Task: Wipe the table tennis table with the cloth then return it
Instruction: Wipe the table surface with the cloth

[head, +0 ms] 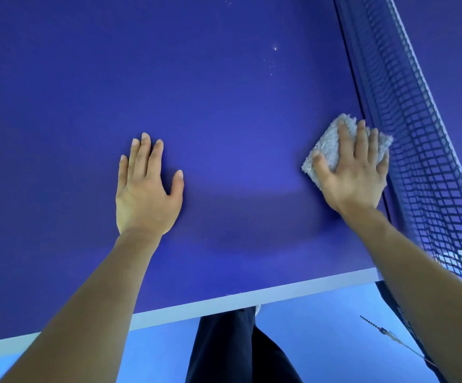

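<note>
Cloth [326, 145] lies under the flat right hand [354, 172] beside the net [417, 134], the flat left hand [144, 189] well apart.

Right hand [354, 172] hides much of the cloth [326, 145]

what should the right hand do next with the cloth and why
Probably slide the cloth forward and a little left, toward the pale specks. The right hand presses it flat close beside the net, the specks lie farther up the table, and the left hand rests flat on the surface, seemingly as a brace.
</note>
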